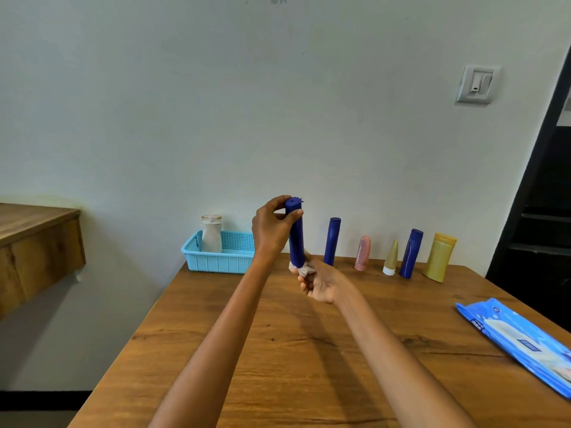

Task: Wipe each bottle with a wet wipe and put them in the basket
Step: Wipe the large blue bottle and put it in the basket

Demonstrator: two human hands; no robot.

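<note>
My left hand grips the top of a tall dark blue bottle, held upright above the table. My right hand holds a crumpled white wet wipe around the bottle's lower end. A light blue basket stands at the table's far left corner with a white bottle in it. Along the far edge stand a second dark blue bottle, a pink bottle, a small gold tube with a white cap, another blue bottle and a yellow bottle.
A blue pack of wet wipes lies at the right edge of the wooden table. A wooden shelf juts out at the left. A wall with a switch is behind; a dark doorway lies at the right.
</note>
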